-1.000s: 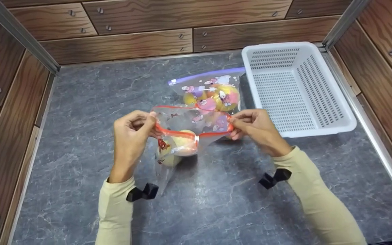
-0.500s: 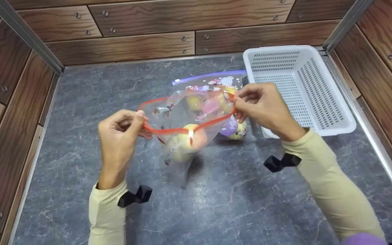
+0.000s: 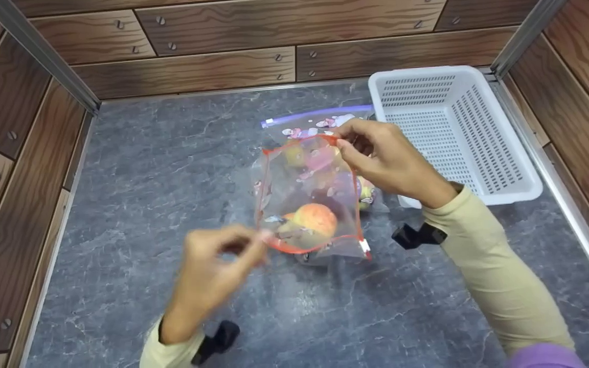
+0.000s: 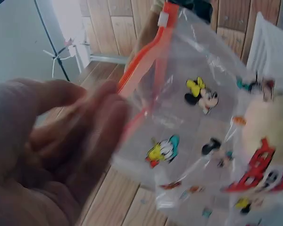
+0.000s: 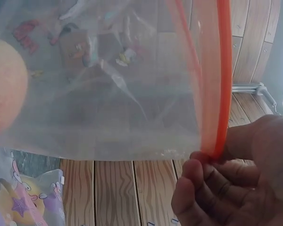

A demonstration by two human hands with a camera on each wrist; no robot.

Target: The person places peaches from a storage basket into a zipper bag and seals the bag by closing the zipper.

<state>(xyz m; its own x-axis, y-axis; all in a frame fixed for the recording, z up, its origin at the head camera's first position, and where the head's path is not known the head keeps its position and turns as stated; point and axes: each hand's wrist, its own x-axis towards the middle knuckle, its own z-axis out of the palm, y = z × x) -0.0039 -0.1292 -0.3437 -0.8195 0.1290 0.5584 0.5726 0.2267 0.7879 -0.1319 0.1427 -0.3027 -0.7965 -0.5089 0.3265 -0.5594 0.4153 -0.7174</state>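
Observation:
A clear zip bag [image 3: 343, 248] with an orange-red zip edge and cartoon prints hangs with its mouth spread wide. Inside it is a round yellow-red fruit [image 3: 317, 222]. My right hand [image 3: 391, 158] pinches the far corner of the mouth; the right wrist view shows the thumb and fingers on the end of the orange zip strip [image 5: 222, 84]. My left hand [image 3: 218, 276], blurred by motion, pinches the near left edge. In the left wrist view its fingertips meet at the orange zip strip [image 4: 144, 59], and a white slider [image 4: 163, 19] sits on the strip's far end.
Behind the raised bag lies a second zip bag [image 3: 299, 122] with a purple zip, holding several yellow and pink things, partly hidden. A white plastic basket [image 3: 509, 197] stands at the right. Wood-patterned walls [image 3: 223, 71] enclose the grey marbled table [image 3: 136, 168].
My left hand has swung down and to the right, turning the bag so its mouth faces up toward me. My right hand first rose, then shifted slightly left, still holding its corner.

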